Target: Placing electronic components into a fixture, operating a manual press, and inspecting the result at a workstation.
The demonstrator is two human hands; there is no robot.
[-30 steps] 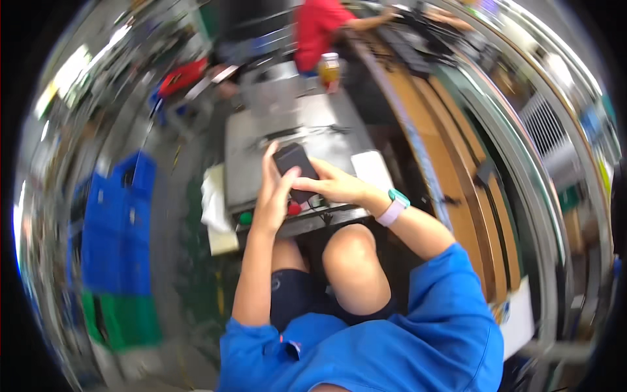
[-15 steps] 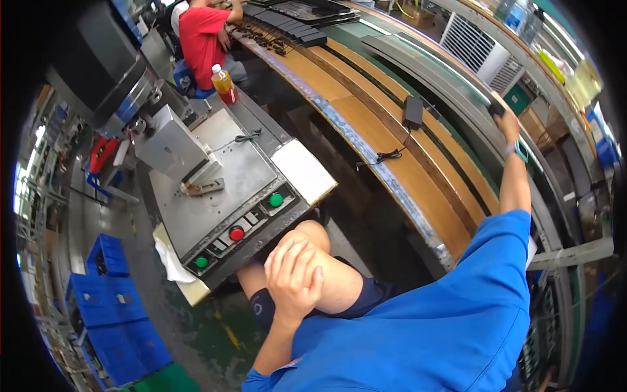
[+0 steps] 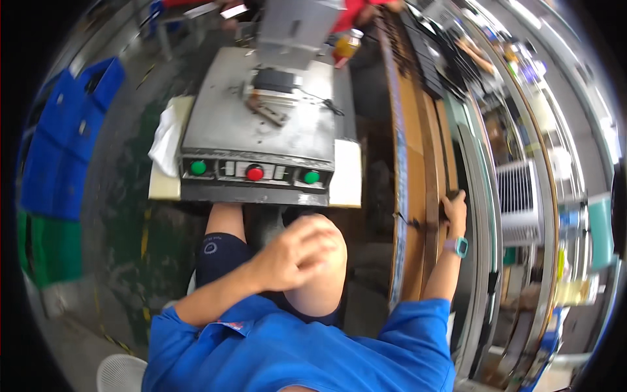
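Note:
My left hand (image 3: 294,255) is over my bare knee, blurred, with its fingers loosely bent and nothing seen in them. Out to the right, my right hand (image 3: 456,210) reaches onto the long wooden-topped line, its fingers closed on a black power adapter (image 3: 452,195) that they mostly hide. A thin black cable (image 3: 410,222) lies beside that hand. In front of me, another black adapter (image 3: 274,80) sits in the metal fixture (image 3: 277,98) of a bench machine, below its grey head (image 3: 297,32). Its cord (image 3: 330,104) trails right over the steel plate (image 3: 215,111).
The machine's front has a red button (image 3: 254,172) between two green buttons (image 3: 198,168). A white cloth (image 3: 167,140) hangs at its left corner; a drink bottle (image 3: 347,47) stands behind. Blue bins (image 3: 62,150) are left. Black parts (image 3: 421,62) and a co-worker's red sleeve (image 3: 353,14) are farther back.
The view has swung left, bringing the machine in front of me. My right hand has come nearer along the line, to the cable there. My left hand has lifted slightly at the knee.

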